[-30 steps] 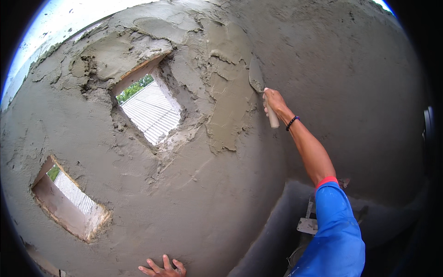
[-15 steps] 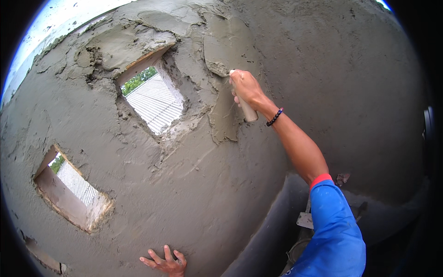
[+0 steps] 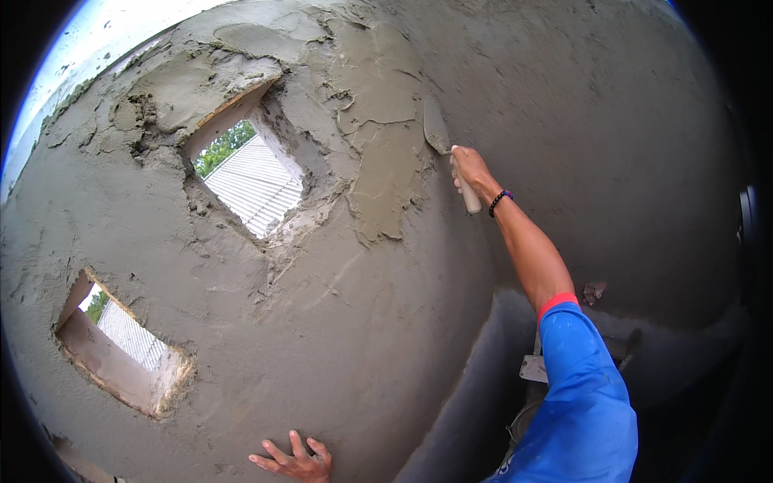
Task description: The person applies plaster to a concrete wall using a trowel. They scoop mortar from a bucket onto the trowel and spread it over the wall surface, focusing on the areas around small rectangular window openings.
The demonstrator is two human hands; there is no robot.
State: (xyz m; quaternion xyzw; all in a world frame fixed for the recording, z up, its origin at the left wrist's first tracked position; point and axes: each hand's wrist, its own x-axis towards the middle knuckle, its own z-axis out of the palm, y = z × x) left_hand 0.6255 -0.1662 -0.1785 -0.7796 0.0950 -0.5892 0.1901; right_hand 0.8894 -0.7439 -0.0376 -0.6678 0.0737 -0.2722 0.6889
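Observation:
My right hand is closed around the pale handle of a trowel, its blade against the wall near the corner. Left of the blade, a thick patch of wet mortar sticks to the grey plastered wall, with rough, ragged edges. At the lower edge my left hand rests on the plaster, fingers spread and holding nothing.
Two openings go through the wall: an upper one with ragged sides and a lower-left one. A corrugated roof shows through. Low on the right stand a dark metal-looking frame and a round rim, partly behind my sleeve.
My right hand has moved right and slightly down with the trowel, off the mortar patch to its right edge. The blade now points upward. My left hand stays on the wall.

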